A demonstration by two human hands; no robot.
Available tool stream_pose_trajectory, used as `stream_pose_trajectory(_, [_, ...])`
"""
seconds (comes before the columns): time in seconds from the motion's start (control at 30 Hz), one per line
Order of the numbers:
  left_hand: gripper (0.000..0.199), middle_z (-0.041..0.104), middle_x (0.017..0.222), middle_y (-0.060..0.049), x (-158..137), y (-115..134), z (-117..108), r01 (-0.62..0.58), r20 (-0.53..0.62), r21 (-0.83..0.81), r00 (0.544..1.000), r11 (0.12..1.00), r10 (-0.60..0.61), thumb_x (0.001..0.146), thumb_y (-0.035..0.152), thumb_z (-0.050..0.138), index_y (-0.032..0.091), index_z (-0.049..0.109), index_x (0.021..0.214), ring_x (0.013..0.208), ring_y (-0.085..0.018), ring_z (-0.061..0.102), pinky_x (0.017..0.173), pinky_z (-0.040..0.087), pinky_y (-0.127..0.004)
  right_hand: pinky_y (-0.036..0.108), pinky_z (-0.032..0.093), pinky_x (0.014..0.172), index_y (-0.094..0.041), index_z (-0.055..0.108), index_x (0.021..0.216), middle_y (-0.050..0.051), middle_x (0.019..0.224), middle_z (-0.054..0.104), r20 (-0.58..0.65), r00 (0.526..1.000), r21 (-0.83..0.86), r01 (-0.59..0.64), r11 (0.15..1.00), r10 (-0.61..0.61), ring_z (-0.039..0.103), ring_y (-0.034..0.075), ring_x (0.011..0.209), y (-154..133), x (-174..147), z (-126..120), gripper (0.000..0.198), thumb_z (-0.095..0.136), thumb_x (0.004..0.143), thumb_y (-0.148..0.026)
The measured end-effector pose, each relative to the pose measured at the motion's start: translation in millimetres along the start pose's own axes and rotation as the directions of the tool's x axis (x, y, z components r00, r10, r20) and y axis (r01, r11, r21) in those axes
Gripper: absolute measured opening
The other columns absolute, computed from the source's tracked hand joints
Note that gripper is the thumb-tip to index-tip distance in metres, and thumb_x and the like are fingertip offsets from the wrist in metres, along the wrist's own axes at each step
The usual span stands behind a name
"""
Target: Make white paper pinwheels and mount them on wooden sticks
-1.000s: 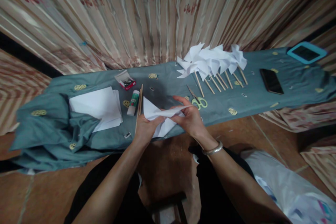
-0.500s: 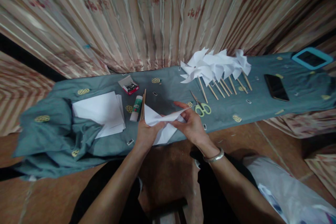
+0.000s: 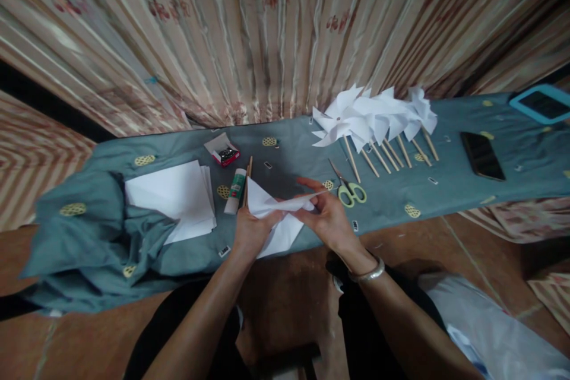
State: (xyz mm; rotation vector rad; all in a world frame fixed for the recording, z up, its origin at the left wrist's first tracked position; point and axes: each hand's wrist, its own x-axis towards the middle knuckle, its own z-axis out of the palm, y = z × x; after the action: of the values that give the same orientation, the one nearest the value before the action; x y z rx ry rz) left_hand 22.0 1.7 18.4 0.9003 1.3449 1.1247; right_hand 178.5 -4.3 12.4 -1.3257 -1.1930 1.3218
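Note:
Between my two hands is a sheet of white paper (image 3: 285, 231), partly folded, with points standing up. My left hand (image 3: 253, 228) grips its left side, thumb pressed on the fold. On the right side, my right hand (image 3: 332, 219) pinches the paper, its index finger stretched out behind. A glue stick (image 3: 236, 190) and wooden sticks (image 3: 248, 178) lie just beyond my left hand. Scissors with green handles (image 3: 351, 193) rest beyond my right hand. Several white paper pinwheels (image 3: 356, 119) on wooden sticks lie in a row at the back right.
A stack of white paper (image 3: 178, 196) lies left on the green cloth (image 3: 294, 136). An opened small red box (image 3: 225, 151) holds dark metallic bits. A black phone (image 3: 483, 156) and a blue-framed device (image 3: 519, 101) lie far right. A curtain (image 3: 267, 41) hangs behind.
The view has shifted slightly, so everything on the cloth sits a little lower, most things further right. My hands keep hold of the paper in nearly the same pose.

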Motion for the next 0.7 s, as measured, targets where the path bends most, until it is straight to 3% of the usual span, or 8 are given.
stream_pose_trajectory(0.17, [0.022,0.074,0.069,-0.005,7,-1,-2,0.046,0.014,-0.007,0.999,0.999,-0.046,0.046,0.026,0.081,0.018,0.07,0.064,0.067,-0.023,0.068,0.068,0.057,-0.033,0.032,0.053,0.069,-0.023,0.055,0.125,0.0,0.085,0.072,-0.009,1.0,-0.004,-0.016,1.0,0.016,0.066,0.019,0.074,1,5,2,0.064,0.08,0.067,-0.033])
stream_pose_trajectory(0.5, [0.023,0.076,0.076,-0.006,16,-12,-8,0.011,0.066,0.1,0.998,0.995,-0.018,0.054,0.031,0.075,0.017,0.071,0.071,0.072,-0.025,0.071,0.069,0.059,-0.034,0.029,0.053,0.066,-0.019,0.056,0.123,0.0,0.083,0.072,0.005,1.0,-0.024,-0.031,0.999,0.031,0.067,0.018,0.073,5,13,5,0.06,0.075,0.067,-0.027])
stream_pose_trajectory(0.7, [0.024,0.076,0.075,-0.007,20,-15,-11,-0.022,0.102,0.176,0.995,0.984,0.004,0.057,0.034,0.076,0.016,0.071,0.073,0.075,-0.025,0.072,0.067,0.058,-0.031,0.031,0.053,0.072,-0.02,0.056,0.124,0.001,0.09,0.073,0.004,1.0,-0.083,-0.016,0.996,0.017,0.067,0.019,0.078,9,16,6,0.059,0.07,0.067,-0.02])
